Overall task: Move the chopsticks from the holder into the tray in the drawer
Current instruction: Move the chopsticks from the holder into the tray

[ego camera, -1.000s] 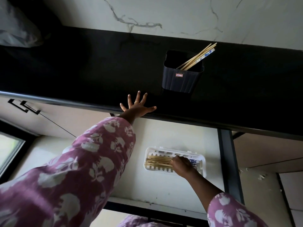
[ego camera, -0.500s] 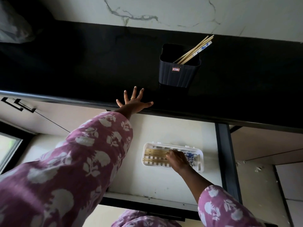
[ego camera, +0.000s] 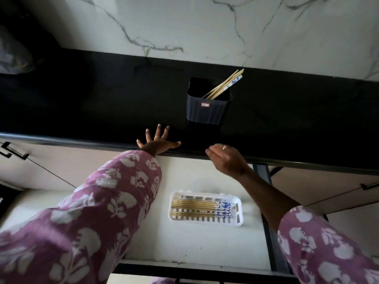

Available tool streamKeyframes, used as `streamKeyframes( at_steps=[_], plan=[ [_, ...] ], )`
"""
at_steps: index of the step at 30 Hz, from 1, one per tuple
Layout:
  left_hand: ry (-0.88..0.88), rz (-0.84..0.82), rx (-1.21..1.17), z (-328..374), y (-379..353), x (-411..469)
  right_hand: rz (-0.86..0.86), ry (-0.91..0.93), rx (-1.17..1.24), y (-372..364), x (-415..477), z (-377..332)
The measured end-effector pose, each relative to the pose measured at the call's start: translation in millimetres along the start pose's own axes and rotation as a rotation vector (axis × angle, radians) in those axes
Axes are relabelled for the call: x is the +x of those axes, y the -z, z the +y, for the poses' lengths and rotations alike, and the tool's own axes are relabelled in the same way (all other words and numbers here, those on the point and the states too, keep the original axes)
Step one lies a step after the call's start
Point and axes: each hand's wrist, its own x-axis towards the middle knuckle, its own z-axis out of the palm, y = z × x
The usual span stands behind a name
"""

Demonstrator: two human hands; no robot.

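The standing chopsticks (ego camera: 225, 84) lean together in the far right corner of the holder (ego camera: 208, 111), a dark ribbed tub with a small red label on its near face. Their tips poke past its rim toward the right; most are plain bamboo, and at least 1 has a white end patterned in blue. The holder stands upright on the black counter (ego camera: 82, 99), with the pale veined marble wall (ego camera: 205, 27) behind it. Below the counter's front edge the drawer (ego camera: 184, 242) is pulled open. On its white floor sits the white slotted tray (ego camera: 239, 221), in which the laid chopsticks (ego camera: 194, 207) lie flat and parallel, bamboo shafts to the left and blue-and-white ends to the right. The left hand (ego camera: 156, 141) presses flat on the counter's front edge, left of the holder and apart from it, fingers straight and spread wide, gripping nothing. The right hand (ego camera: 225, 160) hovers over the same edge, nearer than the holder and above the tray, touching neither; its fingers are loosely curled together with nothing between them. Each hand shows 1 ring. The left sleeve (ego camera: 92, 212) and right sleeve (ego camera: 328, 242) are purple with a white floral print.
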Motion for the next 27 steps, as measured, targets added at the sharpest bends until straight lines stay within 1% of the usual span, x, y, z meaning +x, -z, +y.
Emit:
streamKeyframes(
  at_steps=[3, 5, 7, 9, 13, 16, 18, 20, 22, 25, 27],
  plan=[
    [0.003, -0.024, 0.010, 0.7, 2.8, -0.8, 0.127, -0.041, -0.076, 9.9, 24.3, 37.8],
    [-0.001, -0.027, 0.015, 0.8, 3.4, -0.9, 0.158, -0.149, -0.121, 13.5, 37.2, 62.4],
    [0.000, -0.033, 0.015, 0.9, 3.6, -0.7, 0.168, -0.300, -0.148, 14.5, 49.3, 83.1],
    [0.009, -0.033, 0.016, 1.0, 3.4, 0.0, 0.161, -0.444, -0.130, 13.7, 62.0, 100.7],
    [0.026, -0.038, 0.017, 1.9, 2.8, 3.3, 0.065, -0.739, -0.002, 4.1, 85.9, 130.8],
    [0.030, -0.041, 0.009, 1.2, 1.9, 5.8, 0.025, -0.949, 0.027, -5.4, 105.1, 148.1],
    [0.032, -0.033, -0.003, 1.1, 0.3, 6.4, 0.039, -1.107, 0.073, -11.4, 116.7, 157.7],
    [0.038, -0.017, -0.013, 1.7, -1.5, 6.5, 0.057, -1.241, 0.153, -17.9, 125.0, 169.2],
    [0.040, -0.011, -0.022, 1.5, -2.0, 6.9, 0.074, -1.319, 0.287, -23.3, 129.6, 179.1],
    [0.035, -0.015, -0.030, 0.8, -2.0, 8.1, 0.239, -1.476, 0.638, -31.6, 134.3, 188.9],
    [0.037, -0.018, -0.024, 0.5, -1.5, 8.3, 0.343, -1.569, 0.766, -34.0, 136.7, 190.5]
  ],
)
